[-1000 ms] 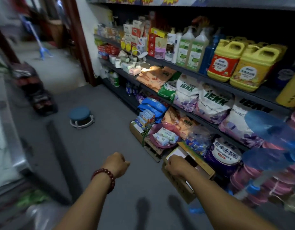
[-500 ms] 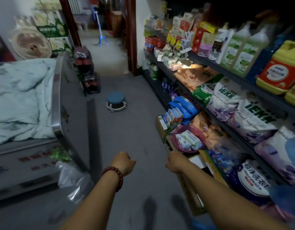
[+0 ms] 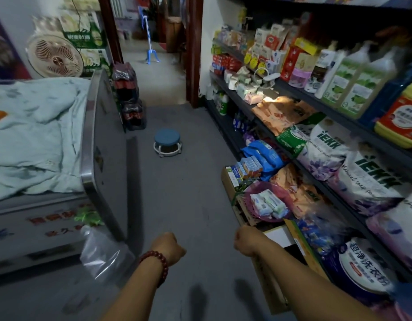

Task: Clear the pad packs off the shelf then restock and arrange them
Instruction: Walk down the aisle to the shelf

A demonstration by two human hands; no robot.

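Head view: "iEKK" soap powder bags (image 3: 325,147) line the shelf (image 3: 339,117).

Head view, shop aisle. Left hand (image 3: 169,245) and right hand (image 3: 245,239) both curled into fists, held out over the grey floor (image 3: 184,193), empty, apart from each other. Red bead bracelet (image 3: 157,266) on left wrist. Shelf (image 3: 337,114) along the right carries bottles, bags, boxes. Pink basket (image 3: 251,202) of small packs sits low, near right hand. Blue stool (image 3: 167,144) farther down aisle.
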